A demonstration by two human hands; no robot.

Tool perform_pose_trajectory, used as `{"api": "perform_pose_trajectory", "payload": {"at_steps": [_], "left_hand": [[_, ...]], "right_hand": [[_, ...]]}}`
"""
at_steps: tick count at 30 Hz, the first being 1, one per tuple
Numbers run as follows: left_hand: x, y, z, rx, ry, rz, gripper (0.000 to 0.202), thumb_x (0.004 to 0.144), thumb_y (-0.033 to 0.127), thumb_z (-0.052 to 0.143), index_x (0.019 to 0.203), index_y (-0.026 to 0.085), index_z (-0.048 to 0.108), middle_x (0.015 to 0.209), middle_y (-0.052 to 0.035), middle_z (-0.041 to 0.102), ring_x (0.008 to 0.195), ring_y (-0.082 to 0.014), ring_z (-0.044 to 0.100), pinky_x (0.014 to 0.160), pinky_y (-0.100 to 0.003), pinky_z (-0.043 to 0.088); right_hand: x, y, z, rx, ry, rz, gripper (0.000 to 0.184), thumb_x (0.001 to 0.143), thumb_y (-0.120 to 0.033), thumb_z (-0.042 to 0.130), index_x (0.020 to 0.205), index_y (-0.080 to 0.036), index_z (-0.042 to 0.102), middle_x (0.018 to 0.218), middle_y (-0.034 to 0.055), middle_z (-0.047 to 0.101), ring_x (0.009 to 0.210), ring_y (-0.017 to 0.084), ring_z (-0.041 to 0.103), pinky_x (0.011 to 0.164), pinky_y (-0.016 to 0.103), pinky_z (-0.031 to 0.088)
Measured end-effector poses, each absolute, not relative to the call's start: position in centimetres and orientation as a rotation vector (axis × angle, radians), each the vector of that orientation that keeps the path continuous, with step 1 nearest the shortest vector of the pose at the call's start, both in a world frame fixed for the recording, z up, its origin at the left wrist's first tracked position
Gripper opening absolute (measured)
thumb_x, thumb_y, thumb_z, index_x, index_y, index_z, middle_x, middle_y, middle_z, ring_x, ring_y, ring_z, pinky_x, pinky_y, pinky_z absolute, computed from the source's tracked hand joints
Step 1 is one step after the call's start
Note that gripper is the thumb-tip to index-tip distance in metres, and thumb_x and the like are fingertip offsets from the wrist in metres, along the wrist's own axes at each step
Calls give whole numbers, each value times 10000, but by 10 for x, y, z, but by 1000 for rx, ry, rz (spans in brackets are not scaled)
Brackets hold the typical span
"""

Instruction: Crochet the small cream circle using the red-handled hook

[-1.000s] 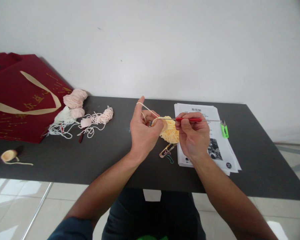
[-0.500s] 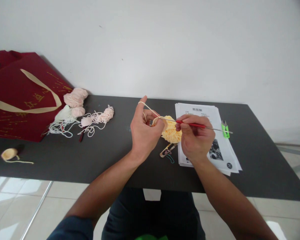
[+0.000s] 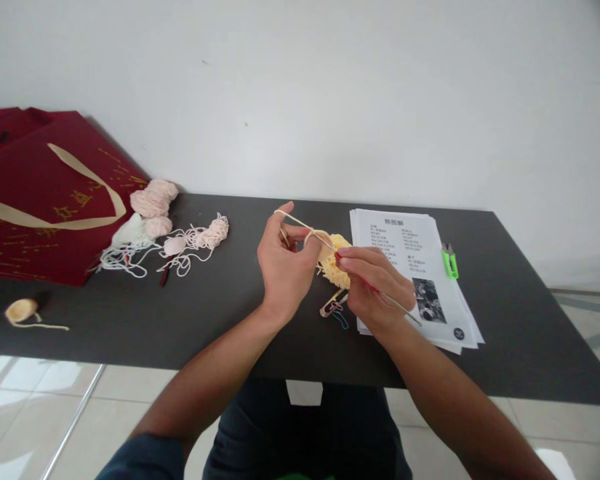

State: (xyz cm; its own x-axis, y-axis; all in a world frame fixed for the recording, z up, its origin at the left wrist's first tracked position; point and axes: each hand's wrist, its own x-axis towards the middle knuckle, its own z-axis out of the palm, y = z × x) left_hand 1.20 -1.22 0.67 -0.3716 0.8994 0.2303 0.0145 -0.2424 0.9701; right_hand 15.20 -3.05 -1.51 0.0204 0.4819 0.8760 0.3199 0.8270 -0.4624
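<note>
My left hand (image 3: 284, 267) is closed on a small cream crochet piece (image 3: 314, 239), with a cream yarn strand (image 3: 295, 221) looped over the raised forefinger. My right hand (image 3: 375, 285) pinches a red-handled crochet hook (image 3: 380, 293); its metal end sticks out down and to the right, and its tip meets the piece. A loose pile of yellow yarn (image 3: 336, 261) lies on the dark table (image 3: 220, 313) between and behind both hands.
Printed sheets (image 3: 420, 253) and green thread snips (image 3: 449, 260) lie to the right. A small clip with markers (image 3: 333, 305) lies under my hands. Pink and white yarn scraps (image 3: 165, 230), a red gift bag (image 3: 40, 193) and a cream crochet bit (image 3: 21, 311) are left.
My right hand swung the hook from level, pointing right, to slanting down toward the lower right. It moved left and closer to my left hand. My left forefinger lowered slightly.
</note>
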Motion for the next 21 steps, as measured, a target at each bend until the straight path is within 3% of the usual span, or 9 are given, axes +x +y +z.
{"api": "perform_pose_trajectory", "payload": {"at_steps": [11, 21], "left_hand": [[13, -9, 4, 958, 1176, 1748, 513, 739, 167, 787, 1233, 201, 650, 776, 37, 719, 641, -94, 631, 652, -225, 517], [13, -7, 12, 756, 1048, 1685, 560, 688, 148, 837, 1214, 176, 647, 742, 45, 739, 635, -101, 665, 710, -256, 532]], "right_hand": [[149, -30, -16, -667, -1526, 164, 391, 859, -31, 715, 1116, -316, 790, 1037, 51, 837, 874, 218, 801, 741, 409, 691], [151, -32, -22, -672, -1636, 137, 506, 863, 23, 670, 1233, -310, 764, 1188, 71, 812, 1017, 250, 785, 824, 450, 672]]}}
